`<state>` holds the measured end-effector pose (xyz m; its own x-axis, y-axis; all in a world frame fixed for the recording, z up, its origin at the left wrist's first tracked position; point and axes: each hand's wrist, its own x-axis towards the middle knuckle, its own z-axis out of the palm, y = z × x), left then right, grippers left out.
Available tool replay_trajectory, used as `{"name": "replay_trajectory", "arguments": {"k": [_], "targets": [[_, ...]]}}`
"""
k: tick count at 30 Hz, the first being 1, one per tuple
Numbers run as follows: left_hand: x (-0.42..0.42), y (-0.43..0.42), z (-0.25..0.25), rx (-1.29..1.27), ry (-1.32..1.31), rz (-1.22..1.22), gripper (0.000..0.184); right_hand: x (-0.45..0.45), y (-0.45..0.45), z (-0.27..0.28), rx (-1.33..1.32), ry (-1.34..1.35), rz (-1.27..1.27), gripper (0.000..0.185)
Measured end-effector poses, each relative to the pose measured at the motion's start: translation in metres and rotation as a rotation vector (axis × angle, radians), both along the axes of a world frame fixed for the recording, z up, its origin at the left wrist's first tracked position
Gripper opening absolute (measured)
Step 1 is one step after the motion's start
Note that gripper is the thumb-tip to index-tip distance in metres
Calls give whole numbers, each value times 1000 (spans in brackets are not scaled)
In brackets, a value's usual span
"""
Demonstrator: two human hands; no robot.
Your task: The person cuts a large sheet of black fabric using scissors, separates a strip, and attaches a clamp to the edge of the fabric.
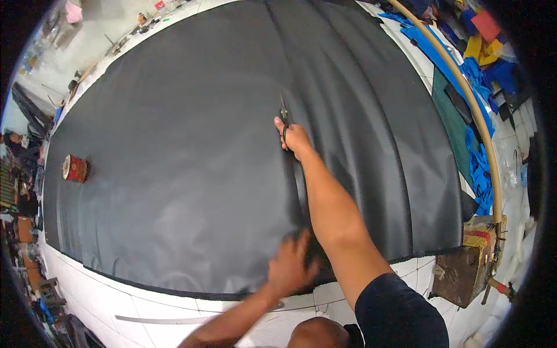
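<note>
A large black sheet of smooth, leather-like material (pixel 174 145) lies spread over the floor, with long folds along its right half. My right hand (pixel 295 138) reaches far out over the middle of the sheet, its fingers closed round the handles of a pair of scissors (pixel 284 110). The blades point away from me along a fold; whether they are parted is too small to tell. My left hand (pixel 292 265) is near the sheet's front edge, blurred by motion. Its fingers look spread, and nothing shows in them.
A red round tin (pixel 75 168) stands on the sheet's left part. White floor tiles (pixel 104 290) and a long thin metal strip (pixel 156 319) lie in front. On the right are a worn box (pixel 467 272), a curved pole (pixel 473 98) and blue cloth (pixel 478 165).
</note>
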<state>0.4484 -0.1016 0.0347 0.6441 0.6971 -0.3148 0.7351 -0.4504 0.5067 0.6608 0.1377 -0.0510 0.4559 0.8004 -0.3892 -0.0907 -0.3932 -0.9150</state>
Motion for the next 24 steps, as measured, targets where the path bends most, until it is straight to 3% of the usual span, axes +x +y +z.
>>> {"name": "replay_trajectory", "arguments": {"k": [1, 2, 4, 7, 13, 15, 23, 24], "targets": [[18, 59, 5, -161, -61, 85, 77, 0, 1, 2, -3, -8, -9, 56], [29, 94, -25, 171, -201, 158, 81, 0, 3, 3, -4, -16, -19, 59], [56, 157, -50, 519, -200, 250, 83, 2, 5, -3, -22, -17, -8, 59], [67, 182, -89, 508, -87, 195, 86, 5, 1, 17, -55, 35, 9, 57], [67, 184, -80, 461, -23, 179, 90, 12, -2, 17, 13, 266, 67, 56], [68, 187, -77, 428, -13, 181, 91, 16, -2, 25, -108, 290, 109, 55], [68, 197, -74, 374, 16, 174, 89, 36, 50, 23, -106, 135, 162, 52], [67, 195, -78, 361, 26, 172, 90, 32, 59, 3, -64, 130, 95, 54]]}}
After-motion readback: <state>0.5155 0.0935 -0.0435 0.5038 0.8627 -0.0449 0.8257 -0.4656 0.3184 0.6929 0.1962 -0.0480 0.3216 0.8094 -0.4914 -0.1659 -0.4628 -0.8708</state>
